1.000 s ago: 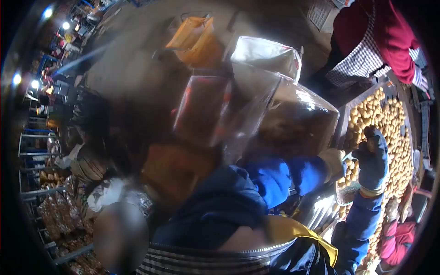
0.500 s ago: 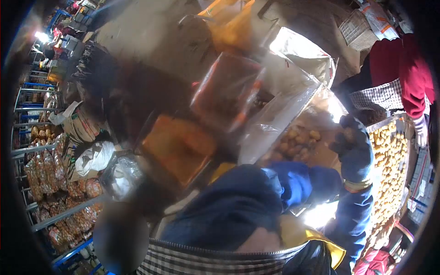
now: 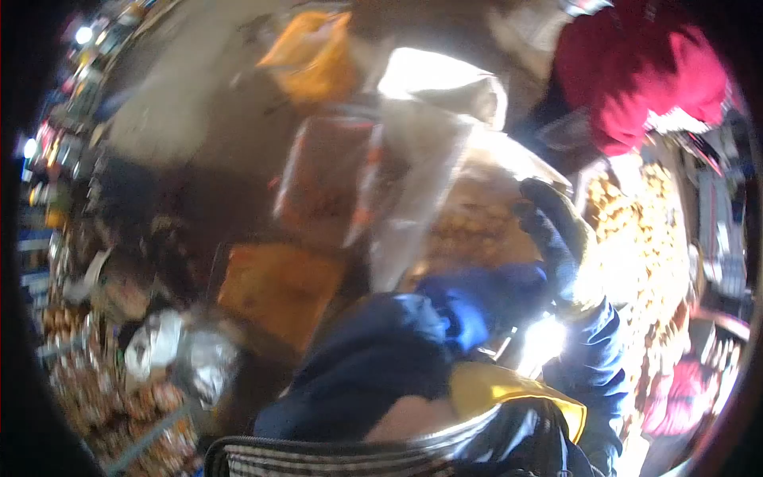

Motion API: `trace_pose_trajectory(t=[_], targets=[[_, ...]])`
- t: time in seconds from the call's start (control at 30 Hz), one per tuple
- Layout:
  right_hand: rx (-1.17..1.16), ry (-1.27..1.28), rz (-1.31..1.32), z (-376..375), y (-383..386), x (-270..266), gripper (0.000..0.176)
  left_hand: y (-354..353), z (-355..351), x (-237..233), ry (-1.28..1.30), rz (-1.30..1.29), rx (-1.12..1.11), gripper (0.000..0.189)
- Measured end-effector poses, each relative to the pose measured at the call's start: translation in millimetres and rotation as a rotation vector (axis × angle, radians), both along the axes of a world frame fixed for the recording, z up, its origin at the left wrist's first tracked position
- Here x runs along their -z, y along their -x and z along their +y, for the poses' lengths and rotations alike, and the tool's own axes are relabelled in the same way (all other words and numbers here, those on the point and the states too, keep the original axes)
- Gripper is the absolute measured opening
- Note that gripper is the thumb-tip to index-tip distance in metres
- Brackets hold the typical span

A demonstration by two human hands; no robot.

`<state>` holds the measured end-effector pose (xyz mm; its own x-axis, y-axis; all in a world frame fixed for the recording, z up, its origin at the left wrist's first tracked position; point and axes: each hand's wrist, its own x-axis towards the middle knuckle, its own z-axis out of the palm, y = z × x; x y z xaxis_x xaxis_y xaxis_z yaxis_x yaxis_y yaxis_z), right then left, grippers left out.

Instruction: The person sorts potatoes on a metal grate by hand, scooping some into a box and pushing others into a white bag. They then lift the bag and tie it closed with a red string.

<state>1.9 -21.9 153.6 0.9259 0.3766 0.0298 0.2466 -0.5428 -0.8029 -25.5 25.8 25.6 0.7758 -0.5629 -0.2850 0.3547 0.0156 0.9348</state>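
Note:
My right hand (image 3: 550, 230), in a dark glove, is at the right side of a clear-lined bin (image 3: 420, 203). Its fingers point toward the bin, but blur hides whether they hold anything. My left arm, in a dark blue sleeve (image 3: 358, 362), reaches across to the right. At its end my left hand (image 3: 509, 285), in a blue glove, is low over the near side of the bin; its fingers are smeared. Small round yellow-brown pieces, like potatoes (image 3: 469, 230), lie in the bin.
An orange crate (image 3: 278, 290) and a plastic-lined crate (image 3: 327, 175) stand left of the bin. A yellow bag (image 3: 311, 56) is farther back. To the right, a person in a red top (image 3: 636, 71) is beside a tray of similar pieces (image 3: 652, 215). Bagged goods (image 3: 103, 381) are at lower left.
The whole view has swung, so the crates, bin and person appear farther left. My right hand stays by the bin's right side and my left arm still reaches across.

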Motion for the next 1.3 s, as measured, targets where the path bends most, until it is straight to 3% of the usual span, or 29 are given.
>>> trace_pose_trajectory(t=[0.03, 0.1, 0.13, 0.2, 0.27, 0.3, 0.33, 0.37, 0.4, 0.43, 0.47, 0.5, 0.53, 0.63, 0.67, 0.73, 0.8, 0.93, 1.0, 1.17, 1.3], targets=[[0.213, -0.119, 0.153, -18, 5, 1, 0.046, -3, -1, -1, 0.045, 0.040, -0.007, 0.034], [0.384, -0.517, 0.084, -61, 35, 17, 0.042, -9, -5, -4, 0.146, 0.140, -0.012, 0.034], [0.565, -0.503, 0.077, -75, 51, 9, 0.041, -11, -9, -7, 0.207, 0.207, -0.006, 0.034], [0.687, -0.452, -0.123, -94, 90, -2, 0.039, -17, -22, -19, 0.330, 0.374, 0.022, 0.035], [1.032, -0.501, -0.106, -102, 124, -12, 0.037, -21, -27, -33, 0.460, 0.675, 0.032, 0.035], [1.050, -0.512, -0.142, -108, 142, -10, 0.037, -23, -25, -39, 0.483, 0.797, 0.022, 0.035], [1.067, -0.522, -0.179, -113, 161, -8, 0.036, -17, -29, -39, 0.465, 0.762, 0.005, 0.035], [1.127, -0.479, -0.197, -111, 174, -9, 0.036, -16, -27, -20, 0.003, 0.021, 0.024, 0.024], [1.188, -0.308, -0.095, -114, 191, 1, 0.035, -17, -14, -2, 0.359, 0.314, -0.140, 0.023], [1.155, -0.188, -0.108, -114, 204, 4, 0.034, -22, 0, -7, 0.206, 0.307, -0.060, 0.023], [1.123, -0.070, -0.125, -114, 217, 7, 0.034, -27, 12, -17, -0.016, -0.037, -0.097, 0.023], [1.043, 0.078, -0.196, -109, 227, 14, 0.035, -29, 35, -55, -0.162, -0.089, -0.068, 0.029], [1.019, 0.043, -0.118, -107, 233, 18, 0.037, -30, 46, -72, -0.191, -0.211, -0.125, 0.018], [0.802, 0.080, -0.004, -95, 228, 26, 0.047, -69, 117, -7, -0.058, -0.229, -0.269, 0.022], [0.750, 0.097, -0.034, -90, 231, 36, 0.051, -64, 128, -41, -0.109, -0.245, -0.326, 0.028], [0.645, 0.140, -0.088, -80, 233, 68, 0.059, -76, 175, -47, -0.094, -0.259, -0.354, 0.033], [0.593, 0.199, -0.045, -71, 226, 67, 0.067, -81, 196, -68, -0.160, -0.205, -0.480, 0.035], [0.521, 0.259, 0.041, -72, 225, 80, 0.076, -102, 241, -62, -0.172, -0.171, -0.592, 0.038], [0.522, 0.261, 0.036, -73, 227, 88, 0.077, -113, 263, -49, -0.313, -0.342, -0.545, 0.023], [0.542, 0.203, -0.030, -75, 226, 95, 0.068, -120, 304, -45, -0.632, -0.472, -0.523, 0.025], [0.525, 0.196, 0.099, -76, 221, 82, 0.074, -129, 327, -45, -0.954, -0.608, -0.353, 0.026]])
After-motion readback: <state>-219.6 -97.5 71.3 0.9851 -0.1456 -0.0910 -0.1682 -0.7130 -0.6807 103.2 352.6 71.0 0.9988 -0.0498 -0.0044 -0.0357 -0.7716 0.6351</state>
